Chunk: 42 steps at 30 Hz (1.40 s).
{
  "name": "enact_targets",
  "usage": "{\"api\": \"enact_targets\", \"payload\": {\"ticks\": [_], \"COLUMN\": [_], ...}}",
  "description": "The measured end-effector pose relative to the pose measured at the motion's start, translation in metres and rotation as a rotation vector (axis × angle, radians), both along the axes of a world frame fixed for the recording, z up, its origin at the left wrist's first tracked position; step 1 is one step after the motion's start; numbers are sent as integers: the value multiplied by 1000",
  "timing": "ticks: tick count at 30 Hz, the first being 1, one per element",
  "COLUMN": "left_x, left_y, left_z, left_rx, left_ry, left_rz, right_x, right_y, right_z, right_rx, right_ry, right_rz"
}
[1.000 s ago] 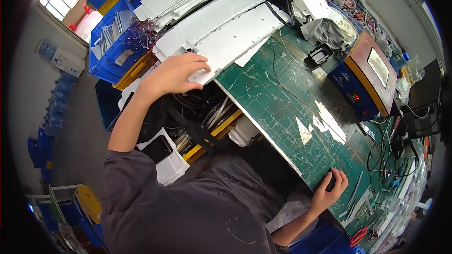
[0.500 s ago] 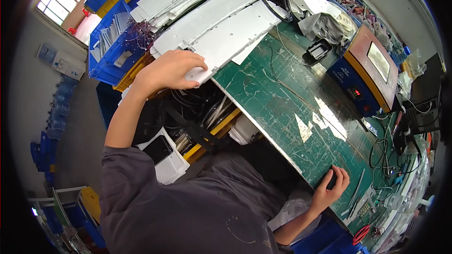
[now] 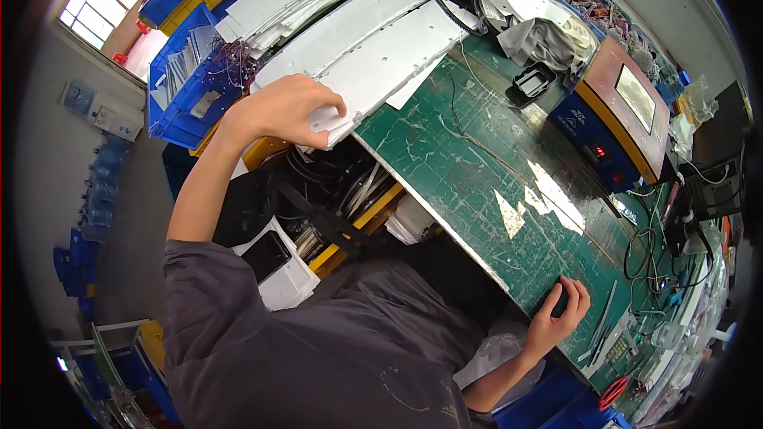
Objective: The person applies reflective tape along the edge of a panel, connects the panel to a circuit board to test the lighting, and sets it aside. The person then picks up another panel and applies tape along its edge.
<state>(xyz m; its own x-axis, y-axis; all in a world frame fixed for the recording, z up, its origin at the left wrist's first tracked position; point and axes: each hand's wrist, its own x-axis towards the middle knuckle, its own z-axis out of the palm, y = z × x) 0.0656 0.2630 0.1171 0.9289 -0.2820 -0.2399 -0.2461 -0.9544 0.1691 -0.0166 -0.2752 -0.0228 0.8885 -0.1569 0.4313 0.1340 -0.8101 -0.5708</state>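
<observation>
My left hand (image 3: 288,115) is closed on the near end of a long white panel (image 3: 377,59), thumb at its end edge and fingers on top. The panel lies beside a second white panel (image 3: 318,40), both at the bench's left end. My right hand (image 3: 559,316) rests at the front edge of the green bench top (image 3: 433,155), its fingers curled. A dark patch shows between its thumb and fingers; I cannot make out whether it is an object or shadow.
A blue-and-yellow machine with a red display (image 3: 608,123) stands at the back right. Cables and thin metal strips (image 3: 602,318) lie to the right. Blue bins (image 3: 179,99) stand at left. Below the bench are a white tray with a phone-like dark thing (image 3: 274,258) and coiled cables.
My left hand has shifted slightly at the panel's end and now covers the small dark part seen beside it before. My right hand stays in place. The view has moved slightly.
</observation>
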Motion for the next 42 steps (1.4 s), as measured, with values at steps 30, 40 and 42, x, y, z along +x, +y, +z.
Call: {"api": "enact_targets", "payload": {"ticks": [30, 40, 42], "left_x": [-47, -26, -17], "left_y": [-7, -43, -61], "left_z": [-62, -74, -65], "left_rx": [-148, -2090, -2162], "left_ry": [-1144, -282, -382], "left_rz": [444, 662, 702], "right_x": [1, 1, 1], "right_y": [5, 8, 8], "right_z": [0, 3, 2], "right_rx": [-35, -40, -31], "right_ry": [-42, -39, -42], "right_rz": [-39, -64, -65]}}
